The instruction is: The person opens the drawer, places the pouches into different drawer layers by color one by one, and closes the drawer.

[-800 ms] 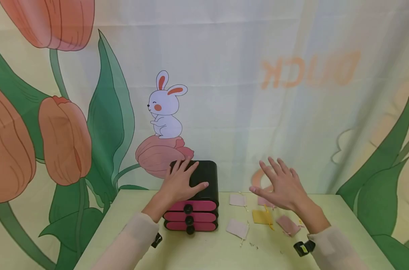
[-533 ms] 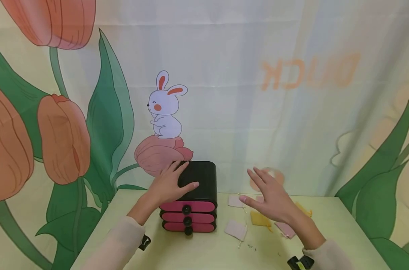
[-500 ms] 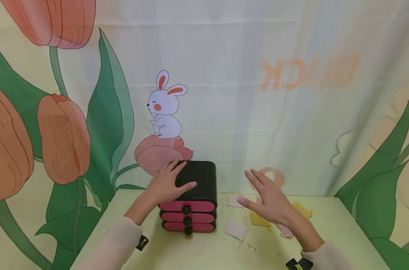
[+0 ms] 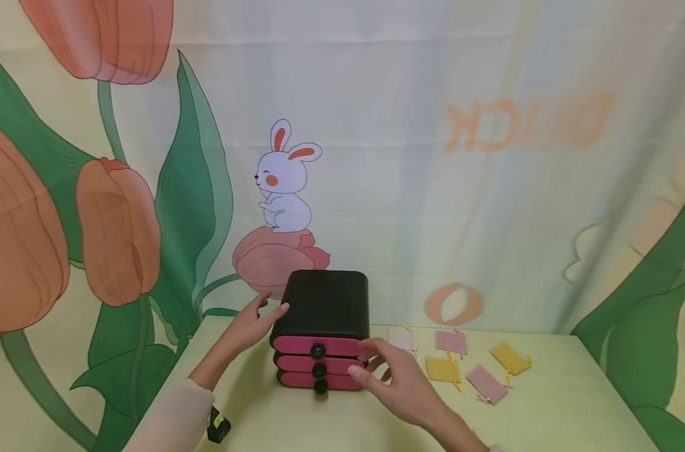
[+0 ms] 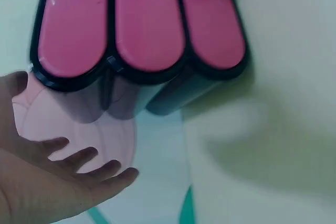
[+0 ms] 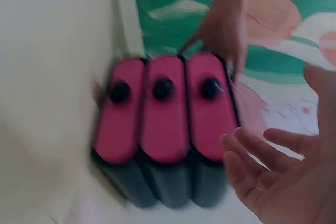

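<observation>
A small black drawer cabinet (image 4: 326, 301) stands on the table, with three pink drawers (image 4: 295, 344) in its front, all pushed in. Each drawer bears a round black knob (image 4: 318, 351). My left hand (image 4: 250, 328) is at the cabinet's left side, thumb near the top edge. In the left wrist view that hand (image 5: 58, 182) has its fingers spread, apart from the side wall. At the right front corner hovers my right hand (image 4: 401, 380), fingers loosely bent and holding nothing. The right wrist view shows this hand (image 6: 289, 171) beside the drawers; whether it touches them I cannot tell.
Several small drawstring pouches lie right of the cabinet: a pale one (image 4: 402, 339), pink ones (image 4: 451, 342) and yellow ones (image 4: 442, 369). A printed curtain (image 4: 399, 188) hangs behind the table (image 4: 557, 376).
My left hand has moved from over the cabinet's top to its left side. My right hand has come down and left to the cabinet's right front, now covering the nearest pale pouch.
</observation>
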`<move>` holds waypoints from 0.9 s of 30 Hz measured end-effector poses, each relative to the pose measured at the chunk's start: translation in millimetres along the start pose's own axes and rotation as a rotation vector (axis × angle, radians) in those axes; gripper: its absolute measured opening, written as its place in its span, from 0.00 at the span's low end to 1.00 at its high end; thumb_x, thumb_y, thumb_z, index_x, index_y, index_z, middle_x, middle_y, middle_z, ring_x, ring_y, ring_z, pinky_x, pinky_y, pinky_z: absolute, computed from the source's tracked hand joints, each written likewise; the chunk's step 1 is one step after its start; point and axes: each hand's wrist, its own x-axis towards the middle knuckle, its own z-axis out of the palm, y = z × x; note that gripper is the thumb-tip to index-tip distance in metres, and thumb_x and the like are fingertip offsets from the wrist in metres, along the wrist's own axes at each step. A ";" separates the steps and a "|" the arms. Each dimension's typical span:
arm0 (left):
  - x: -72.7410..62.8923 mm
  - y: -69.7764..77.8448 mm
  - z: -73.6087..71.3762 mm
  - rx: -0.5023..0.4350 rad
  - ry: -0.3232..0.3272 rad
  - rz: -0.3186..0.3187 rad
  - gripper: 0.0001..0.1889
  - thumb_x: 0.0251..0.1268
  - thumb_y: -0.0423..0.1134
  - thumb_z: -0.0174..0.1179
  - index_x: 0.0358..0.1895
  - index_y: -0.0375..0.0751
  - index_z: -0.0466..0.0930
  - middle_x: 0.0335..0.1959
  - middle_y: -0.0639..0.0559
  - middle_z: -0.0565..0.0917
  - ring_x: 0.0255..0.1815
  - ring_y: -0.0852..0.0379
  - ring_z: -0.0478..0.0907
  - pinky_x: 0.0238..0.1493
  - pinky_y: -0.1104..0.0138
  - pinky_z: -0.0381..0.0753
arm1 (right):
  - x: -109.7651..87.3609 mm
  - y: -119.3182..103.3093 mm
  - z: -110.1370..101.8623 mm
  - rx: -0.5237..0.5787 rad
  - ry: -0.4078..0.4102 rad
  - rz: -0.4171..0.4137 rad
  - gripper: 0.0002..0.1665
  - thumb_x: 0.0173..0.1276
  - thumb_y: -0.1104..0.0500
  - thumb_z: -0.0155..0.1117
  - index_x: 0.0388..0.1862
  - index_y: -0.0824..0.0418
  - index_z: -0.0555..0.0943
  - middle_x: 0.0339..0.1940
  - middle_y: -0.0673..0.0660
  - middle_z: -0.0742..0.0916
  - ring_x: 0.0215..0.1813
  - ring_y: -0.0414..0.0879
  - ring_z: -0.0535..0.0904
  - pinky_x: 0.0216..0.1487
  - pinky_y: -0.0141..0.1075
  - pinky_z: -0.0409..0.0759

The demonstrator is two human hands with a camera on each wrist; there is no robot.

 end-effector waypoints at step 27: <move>18.8 -8.8 20.0 -0.394 -0.128 -0.208 0.56 0.68 0.74 0.60 0.81 0.31 0.56 0.71 0.28 0.74 0.71 0.29 0.72 0.53 0.36 0.85 | 47.3 -0.8 103.7 0.743 0.149 0.394 0.31 0.81 0.42 0.62 0.51 0.73 0.86 0.39 0.67 0.92 0.30 0.52 0.91 0.28 0.38 0.89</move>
